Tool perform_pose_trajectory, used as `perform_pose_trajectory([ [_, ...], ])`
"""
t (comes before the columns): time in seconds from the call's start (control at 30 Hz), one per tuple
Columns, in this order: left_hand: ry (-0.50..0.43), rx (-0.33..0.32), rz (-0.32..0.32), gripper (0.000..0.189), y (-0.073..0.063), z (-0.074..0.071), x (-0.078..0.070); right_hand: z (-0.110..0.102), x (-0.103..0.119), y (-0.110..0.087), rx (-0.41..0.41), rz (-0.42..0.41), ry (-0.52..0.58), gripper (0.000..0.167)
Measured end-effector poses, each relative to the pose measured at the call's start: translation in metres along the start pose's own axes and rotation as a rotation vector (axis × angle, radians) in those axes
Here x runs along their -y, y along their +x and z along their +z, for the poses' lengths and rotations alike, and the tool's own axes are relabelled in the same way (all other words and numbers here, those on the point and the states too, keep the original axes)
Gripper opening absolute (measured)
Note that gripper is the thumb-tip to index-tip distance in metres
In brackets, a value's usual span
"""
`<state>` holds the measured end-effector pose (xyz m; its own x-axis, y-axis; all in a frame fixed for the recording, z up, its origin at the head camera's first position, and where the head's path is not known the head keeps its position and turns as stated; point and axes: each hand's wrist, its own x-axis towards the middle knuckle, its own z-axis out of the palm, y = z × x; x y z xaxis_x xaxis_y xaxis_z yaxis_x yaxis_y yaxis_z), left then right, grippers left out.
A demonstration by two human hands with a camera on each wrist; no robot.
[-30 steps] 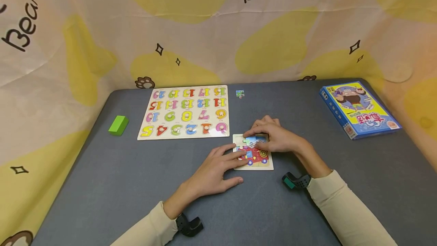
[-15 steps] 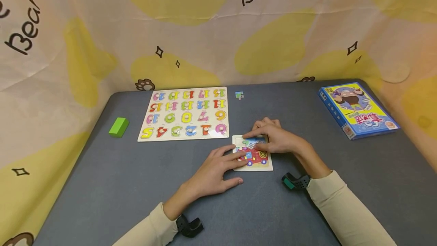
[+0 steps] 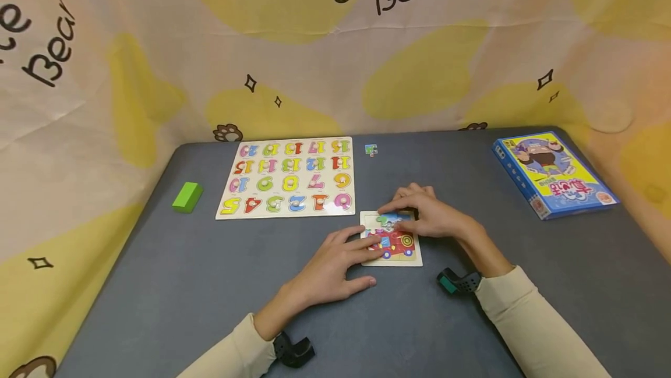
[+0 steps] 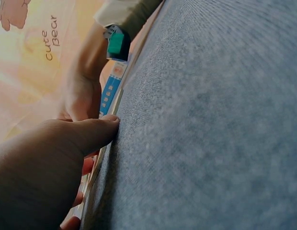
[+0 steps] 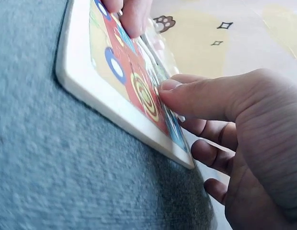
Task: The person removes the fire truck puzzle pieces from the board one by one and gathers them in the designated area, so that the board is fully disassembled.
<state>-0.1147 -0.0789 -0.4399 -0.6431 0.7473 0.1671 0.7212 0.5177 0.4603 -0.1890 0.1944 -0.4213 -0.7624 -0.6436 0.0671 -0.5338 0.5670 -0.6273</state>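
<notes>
A small jigsaw puzzle in a pale frame (image 3: 401, 262), with a red vehicle picture, lies on the grey table. My left hand (image 3: 327, 267) rests on its left side, fingers spread and straight over the picture, thumb out on the table side. At the puzzle's upper part, my right hand (image 3: 435, 215) pinches a blue and green puzzle piece (image 3: 388, 219) between thumb and index finger, close over the frame. From the right wrist view, the thumb (image 5: 179, 96) reaches over the picture and the other fingers curl beyond the frame's edge. The piece is mostly hidden there.
Behind the puzzle lies one loose puzzle piece (image 3: 371, 149). A white number board (image 3: 285, 216) with colourful knobbed digits is at the back left, a green block (image 3: 187, 197) beside it. A blue and yellow box (image 3: 555, 174) sits at the back right. Patterned cloth (image 3: 314, 52) hangs behind.
The head view has shifted slightly. Both hands keep nearly the same places on the puzzle, with the right still pinching the piece.
</notes>
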Motion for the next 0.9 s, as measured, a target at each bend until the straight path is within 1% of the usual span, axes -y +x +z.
perform_pose_trajectory([
  [0.2, -0.006, 0.012, -0.009, 0.052, 0.0, 0.0, -0.001, -0.005, -0.015, -0.001, -0.046, 0.026, 0.038, 0.038],
  [0.33, -0.003, 0.019, -0.02, 0.052, 0.0, 0.0, -0.001, -0.012, -0.027, 0.001, -0.073, 0.063, 0.044, 0.039],
  [0.6, -0.001, 0.012, -0.021, 0.052, -0.002, 0.0, -0.001, -0.026, -0.05, 0.014, -0.126, 0.122, 0.009, 0.038],
  [0.77, 0.008, 0.002, -0.01, 0.052, -0.002, 0.001, 0.0, -0.033, -0.059, 0.023, -0.158, 0.148, -0.009, 0.038],
  [0.9, 0.018, 0.007, -0.011, 0.052, -0.002, 0.001, 0.0, -0.037, -0.063, 0.031, -0.171, 0.167, -0.025, 0.038],
])
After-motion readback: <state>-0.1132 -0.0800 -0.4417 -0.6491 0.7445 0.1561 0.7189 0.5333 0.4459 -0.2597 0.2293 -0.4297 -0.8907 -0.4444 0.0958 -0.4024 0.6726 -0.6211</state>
